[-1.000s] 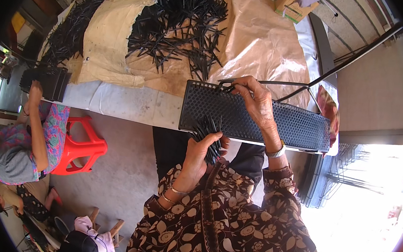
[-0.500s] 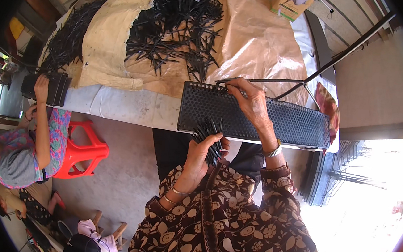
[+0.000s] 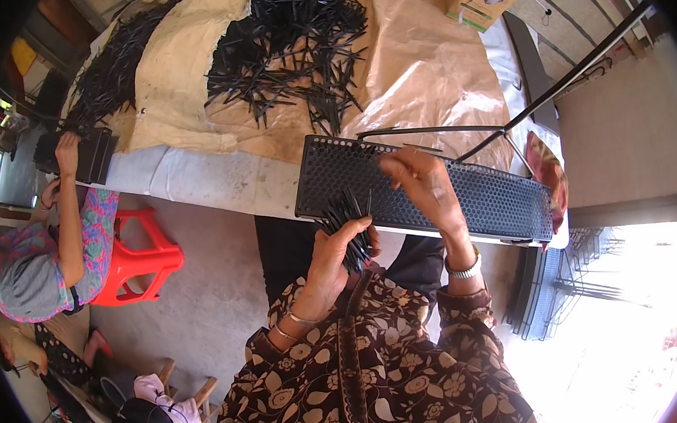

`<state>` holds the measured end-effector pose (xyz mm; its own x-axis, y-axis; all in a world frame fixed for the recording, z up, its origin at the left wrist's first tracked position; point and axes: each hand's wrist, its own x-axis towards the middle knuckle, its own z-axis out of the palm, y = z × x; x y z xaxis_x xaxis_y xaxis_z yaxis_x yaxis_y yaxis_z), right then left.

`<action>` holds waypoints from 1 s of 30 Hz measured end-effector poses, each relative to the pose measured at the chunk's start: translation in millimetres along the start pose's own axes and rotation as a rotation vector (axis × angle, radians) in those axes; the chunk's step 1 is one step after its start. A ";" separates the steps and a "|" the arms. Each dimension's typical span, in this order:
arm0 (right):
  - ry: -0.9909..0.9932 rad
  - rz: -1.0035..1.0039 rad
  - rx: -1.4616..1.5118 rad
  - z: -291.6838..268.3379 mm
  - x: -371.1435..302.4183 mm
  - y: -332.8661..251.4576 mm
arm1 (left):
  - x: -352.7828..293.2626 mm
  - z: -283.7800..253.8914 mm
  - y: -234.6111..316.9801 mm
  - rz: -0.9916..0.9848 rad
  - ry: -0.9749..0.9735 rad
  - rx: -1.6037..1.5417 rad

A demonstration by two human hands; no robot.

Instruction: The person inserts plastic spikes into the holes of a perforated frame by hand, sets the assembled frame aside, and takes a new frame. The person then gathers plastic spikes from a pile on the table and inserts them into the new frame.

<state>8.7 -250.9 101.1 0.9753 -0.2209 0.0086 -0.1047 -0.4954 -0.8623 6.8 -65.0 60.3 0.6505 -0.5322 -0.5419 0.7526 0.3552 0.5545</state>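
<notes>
My left hand [image 3: 334, 251] is closed round a bundle of thin, pointed black strips [image 3: 348, 212] at the tray's near edge. The strips fan upward out of my grip. A long black tray-like panel [image 3: 482, 199], pierced all over with small round holes, lies along the table's front edge. Over its far left part is my right hand [image 3: 424, 182], fingers curled in and slightly blurred. Whatever sits between those fingertips, if anything, is hidden. Several short black pieces [image 3: 344, 143] show along the panel's far row of holes.
A heap of loose black strips [image 3: 288, 48] lies on brown sheeting [image 3: 423, 51] beyond. A black metal rod frame [image 3: 506, 132] rises behind the panel. At left, a co-worker's hand [image 3: 67, 150] touches a dark block, near a red stool [image 3: 140, 255]. A cardboard box [image 3: 474, 7] stands far right.
My right hand has drawn back from the panel's far row of holes, turning with its fingers curling in. My left hand keeps the bundle in nearly the same place.
</notes>
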 end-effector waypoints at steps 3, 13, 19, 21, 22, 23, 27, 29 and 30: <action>-0.129 0.042 0.121 0.3 -14.3 1.0 | 4.0 3.2 1.9 -0.010 -0.052 0.058; 0.190 0.070 0.373 -5.0 -12.0 -3.5 | 17.8 7.6 10.4 -0.008 -0.057 -0.117; 0.539 -0.170 -0.130 11.4 12.8 17.5 | 17.2 11.2 1.6 -0.060 -0.088 -0.091; 0.512 -0.142 -0.181 13.4 14.0 24.5 | 18.4 11.6 -0.6 -0.058 -0.066 -0.067; 0.484 -0.113 -0.230 15.2 14.2 28.0 | 18.7 9.3 -1.7 -0.059 -0.076 -0.026; 0.494 -0.165 -0.280 16.8 14.5 31.7 | 18.8 7.5 -2.4 -0.060 -0.087 0.015; 0.450 -0.202 -0.349 13.7 12.5 27.2 | 14.6 8.4 -0.9 -0.090 -0.081 0.070; 0.419 -0.266 -0.317 16.5 16.2 24.7 | 15.1 12.2 -2.3 -0.060 -0.065 0.107; 0.382 -0.279 -0.296 19.0 15.4 22.8 | 14.1 14.0 -2.8 -0.060 -0.069 0.108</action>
<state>25.1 -249.6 71.9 0.8395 -0.3091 0.4469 0.0436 -0.7815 -0.6224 12.5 -84.3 60.0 0.5932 -0.6031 -0.5333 0.7720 0.2382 0.5893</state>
